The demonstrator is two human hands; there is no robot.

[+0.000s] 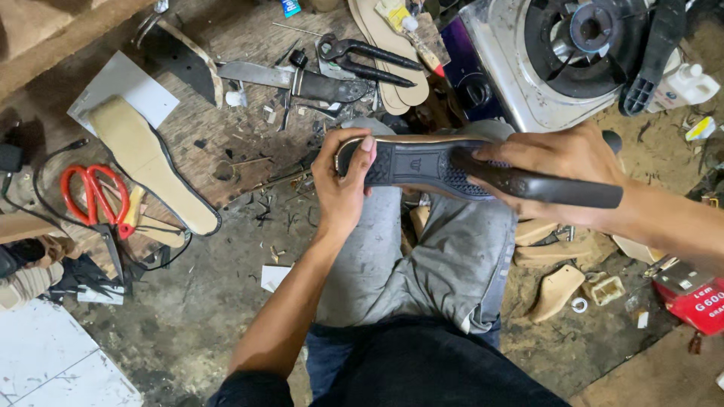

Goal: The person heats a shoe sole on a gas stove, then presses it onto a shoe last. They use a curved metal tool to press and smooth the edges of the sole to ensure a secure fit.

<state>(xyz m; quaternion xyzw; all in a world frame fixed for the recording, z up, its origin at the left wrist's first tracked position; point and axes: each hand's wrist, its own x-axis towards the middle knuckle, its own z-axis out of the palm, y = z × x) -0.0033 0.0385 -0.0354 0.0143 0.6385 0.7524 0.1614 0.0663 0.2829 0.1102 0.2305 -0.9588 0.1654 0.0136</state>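
A black shoe sole (422, 167) is held sideways above the knees, tread up, over a cluttered floor (219, 301). Its heel end is clasped by the left hand (343, 188), thumb pressed on the rim, while the toe end is gripped by the right hand (554, 169), which is also closed around a dark, long-handled tool (558, 188) laid across the tread. Both hands are thus wrapped tight, neither open. A slip is judged possible: if the tool is pushed hard along the ribbed tread, it could skid toward the left thumb, or the thin sole could flex and twist out of the grasp. Red scissors (94, 192), a tan insole (151, 162), black pincers (366, 59) and a knife (302, 81) lie well apart on the floor.
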